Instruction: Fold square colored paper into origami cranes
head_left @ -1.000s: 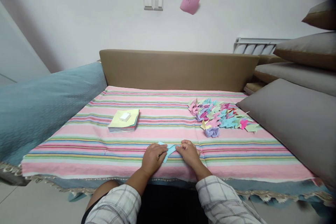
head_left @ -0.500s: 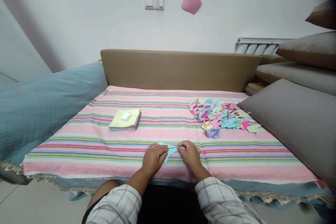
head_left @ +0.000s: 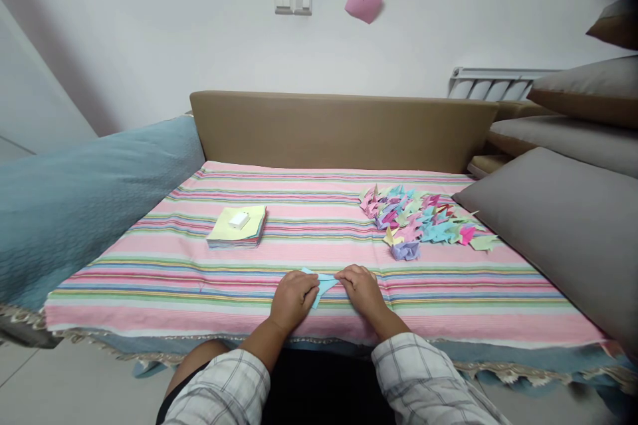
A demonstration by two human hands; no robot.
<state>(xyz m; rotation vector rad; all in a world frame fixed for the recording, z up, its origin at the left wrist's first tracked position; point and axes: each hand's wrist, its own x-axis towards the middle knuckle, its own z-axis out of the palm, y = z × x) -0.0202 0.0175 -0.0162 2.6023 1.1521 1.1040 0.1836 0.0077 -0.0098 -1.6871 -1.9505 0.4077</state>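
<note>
A small folded piece of light blue paper (head_left: 323,283) lies on the striped cloth (head_left: 174,279) near its front edge. My left hand (head_left: 293,299) is closed, its fingers pressing down on the paper's left side. My right hand (head_left: 363,289) is closed too, with fingertips pinching the paper's right end. Both hands rest on the cloth, close together.
A stack of coloured paper squares (head_left: 244,234) with a small white object (head_left: 239,220) on top sits at the left. A pile of several folded paper cranes (head_left: 423,222) lies at the right, next to grey cushions (head_left: 558,226). A blue blanket (head_left: 74,199) borders the left side.
My right hand's fingers have shifted slightly along the blue paper. The view has tilted a little. The left hand stays in place.
</note>
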